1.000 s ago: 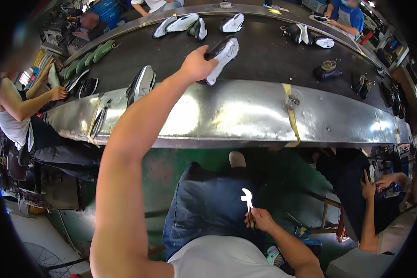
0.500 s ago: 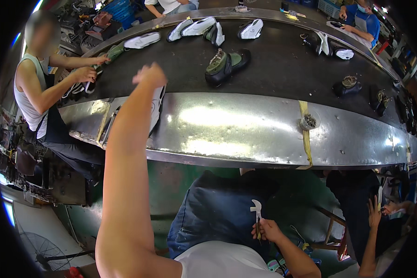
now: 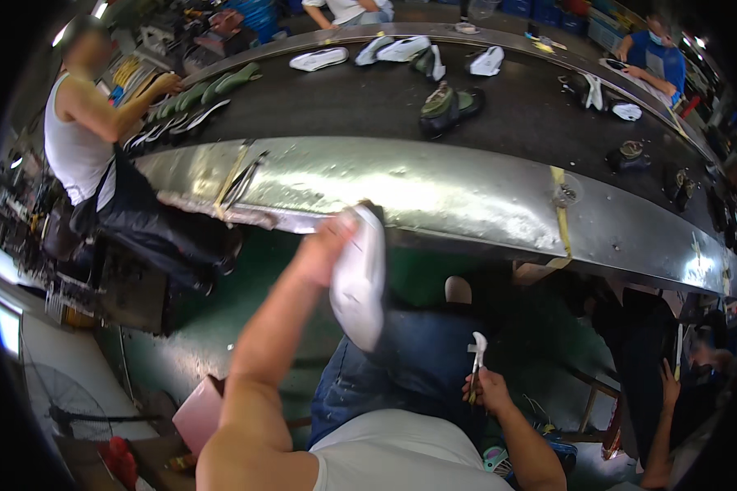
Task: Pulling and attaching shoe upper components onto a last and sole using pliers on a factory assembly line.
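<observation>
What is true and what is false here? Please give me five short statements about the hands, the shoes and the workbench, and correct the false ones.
1. The right hand holds a hammer-shaped tool. True.
2. The left hand is empty. False: it grips a shoe.
3. A green and black shoe rests on the black surface. True.
4. The sleeveless top of the co-worker at far left is bright red. False: it is white.
5. Yellow strips cross the metal ledge of the workbench. True.
</observation>
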### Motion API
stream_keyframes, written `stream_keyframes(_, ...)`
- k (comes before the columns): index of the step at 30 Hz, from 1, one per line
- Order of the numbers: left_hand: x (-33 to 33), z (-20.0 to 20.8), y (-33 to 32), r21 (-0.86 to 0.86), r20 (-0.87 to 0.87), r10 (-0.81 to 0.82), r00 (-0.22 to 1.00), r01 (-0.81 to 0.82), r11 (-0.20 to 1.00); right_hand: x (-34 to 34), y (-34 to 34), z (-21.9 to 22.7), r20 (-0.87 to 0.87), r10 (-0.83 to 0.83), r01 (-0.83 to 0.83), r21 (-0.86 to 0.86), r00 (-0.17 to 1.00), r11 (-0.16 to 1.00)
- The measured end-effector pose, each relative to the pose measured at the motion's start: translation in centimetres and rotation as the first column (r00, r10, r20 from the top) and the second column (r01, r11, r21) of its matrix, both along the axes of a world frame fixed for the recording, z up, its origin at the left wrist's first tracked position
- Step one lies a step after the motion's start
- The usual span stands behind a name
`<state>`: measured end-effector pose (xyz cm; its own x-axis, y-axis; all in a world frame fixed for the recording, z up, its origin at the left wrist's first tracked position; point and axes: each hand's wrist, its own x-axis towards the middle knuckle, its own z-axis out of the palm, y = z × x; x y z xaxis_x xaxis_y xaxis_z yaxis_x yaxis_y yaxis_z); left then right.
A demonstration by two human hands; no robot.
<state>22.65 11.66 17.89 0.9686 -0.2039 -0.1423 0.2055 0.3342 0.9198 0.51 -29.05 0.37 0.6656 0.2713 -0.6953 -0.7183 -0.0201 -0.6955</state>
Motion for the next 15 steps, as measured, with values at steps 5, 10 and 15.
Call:
stream_keyframes(5,-13.5,-12.2,-9.0,0.25,0.051,-0.035,0.998,0.021,0.968,-2.0,1.0,2.1,0.332,-0.038,0.035,0.016,0.942,0.999)
stream_keyframes(10,-15.3,-11.2,-9.4,0.04,-0.08,-0.121,0.989,0.125,0.991,-2.3,4.8,9.9,0.408,0.158,-0.074,-0.214,0.899,0.974)
stream_keyframes(15,-15.8,-11.5,-8.8,0.012,-0.017,-0.229,0.973,0.229,0.973,-2.3,6.9,12.9,0.259,0.284,-0.271,-0.086,0.923,0.959)
